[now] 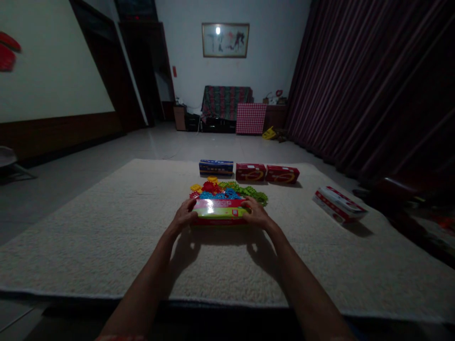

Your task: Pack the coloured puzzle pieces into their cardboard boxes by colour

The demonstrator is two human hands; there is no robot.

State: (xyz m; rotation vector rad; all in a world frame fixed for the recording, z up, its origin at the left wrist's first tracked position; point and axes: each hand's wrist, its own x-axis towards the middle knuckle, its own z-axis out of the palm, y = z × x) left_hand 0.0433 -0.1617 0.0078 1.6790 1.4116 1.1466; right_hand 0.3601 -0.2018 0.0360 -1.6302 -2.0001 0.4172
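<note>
Between my two hands is a long red and yellow-green box [220, 211] with a glossy top. My left hand [185, 214] grips its left end, fingers bent around the corner. At the other end, my right hand [256, 213] closes on the box in the same way. Just behind the box lies a loose heap of toothed plastic pieces: yellow ones [212, 180], red ones [210, 187], blue ones [231, 193] and green ones [254, 193]. The box hides the near edge of this heap.
Behind the heap stand a blue box [216, 167] and two dark red boxes [250, 172] in a row. A white and red box [339, 204] sits at the right. All rest on a pale textured cover [106, 227]. A dark curtain [341, 80] hangs at the right.
</note>
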